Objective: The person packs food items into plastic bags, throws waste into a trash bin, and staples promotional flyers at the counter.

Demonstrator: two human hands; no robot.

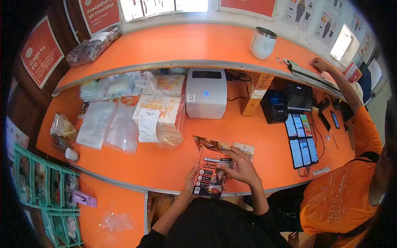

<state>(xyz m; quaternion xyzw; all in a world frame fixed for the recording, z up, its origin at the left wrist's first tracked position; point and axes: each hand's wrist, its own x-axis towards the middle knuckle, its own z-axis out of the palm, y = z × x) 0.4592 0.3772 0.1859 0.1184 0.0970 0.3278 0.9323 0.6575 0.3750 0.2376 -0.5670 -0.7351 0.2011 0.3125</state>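
My left hand point(190, 181) grips the left edge of some printed takeaway leaflets point(211, 173), held just above the front of the orange counter. The top leaflet is red and black with a dish pictured on it. My right hand point(243, 167) pinches the upper right part, its thumb on the printed face and its fingers on a lifted leaflet point(210, 143) that tilts away at the top. How many leaflets are in the bundle I cannot tell. Just beyond my right hand, another small leaflet point(245, 149) lies on the counter, partly covered by my fingers.
A bagged order with a receipt point(148, 125) stands at left beside clear plastic bags point(97, 124). Behind are a white label printer point(206, 93) and a black printer point(274, 106). Several phones point(302, 138) lie at right. A co-worker in orange point(343, 198) stands close on the right.
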